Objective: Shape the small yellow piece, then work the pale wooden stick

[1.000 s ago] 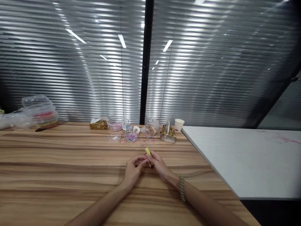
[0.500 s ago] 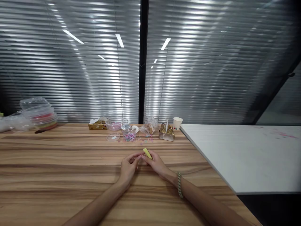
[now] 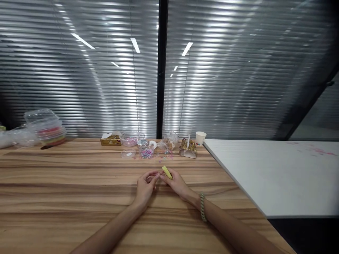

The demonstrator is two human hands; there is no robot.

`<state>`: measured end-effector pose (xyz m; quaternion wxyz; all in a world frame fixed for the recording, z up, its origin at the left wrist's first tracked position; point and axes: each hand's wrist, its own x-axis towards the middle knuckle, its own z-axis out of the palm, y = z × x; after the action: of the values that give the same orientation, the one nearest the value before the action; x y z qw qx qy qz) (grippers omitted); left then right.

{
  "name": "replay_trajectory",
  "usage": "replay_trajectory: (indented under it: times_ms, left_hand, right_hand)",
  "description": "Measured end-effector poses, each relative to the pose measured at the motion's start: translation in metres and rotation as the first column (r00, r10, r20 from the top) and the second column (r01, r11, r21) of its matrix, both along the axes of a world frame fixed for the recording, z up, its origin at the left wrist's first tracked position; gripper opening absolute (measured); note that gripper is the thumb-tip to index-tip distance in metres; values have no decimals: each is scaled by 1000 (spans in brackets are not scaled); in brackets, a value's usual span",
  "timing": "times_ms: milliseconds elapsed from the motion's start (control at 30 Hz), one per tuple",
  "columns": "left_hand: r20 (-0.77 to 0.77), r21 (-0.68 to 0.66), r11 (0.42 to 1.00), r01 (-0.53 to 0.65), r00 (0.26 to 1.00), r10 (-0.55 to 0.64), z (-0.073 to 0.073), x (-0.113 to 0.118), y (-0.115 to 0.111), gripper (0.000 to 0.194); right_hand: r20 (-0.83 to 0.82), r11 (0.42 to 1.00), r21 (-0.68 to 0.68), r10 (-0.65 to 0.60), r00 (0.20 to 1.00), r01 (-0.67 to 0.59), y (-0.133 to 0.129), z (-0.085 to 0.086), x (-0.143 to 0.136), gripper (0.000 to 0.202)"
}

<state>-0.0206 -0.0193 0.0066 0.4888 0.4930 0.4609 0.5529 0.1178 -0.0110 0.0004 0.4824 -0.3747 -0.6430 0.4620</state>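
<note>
The slim yellow tool [image 3: 167, 172] is gripped in the right hand [image 3: 178, 183] above the table's middle, its long axis slanting from near right to far left, with its visible end pointing far left; the left hand [image 3: 144, 187] curls its fingertips in beside the right's, but whether they pinch anything I cannot tell. Beyond lie scattered small colourful pieces [image 3: 166, 156]; farther back, a clear tub [image 3: 146, 152] stands left, a gold packet [image 3: 188, 152] and paper cup [image 3: 200, 138] right.
</note>
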Motion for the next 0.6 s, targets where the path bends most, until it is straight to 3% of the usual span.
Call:
replay_trajectory:
  times_ms: [267,600]
  left_hand:
    - [-14,8,1000,28,1000,-28,0,-1,0,42]
    - [-8,-1,1000,16,1000,-16,6,2,-3,37]
  right_hand:
    - [15,998,30,47,999,-48,-2,3,1,33]
    - [102,998,58,-40,994,34,0,0,1,30]
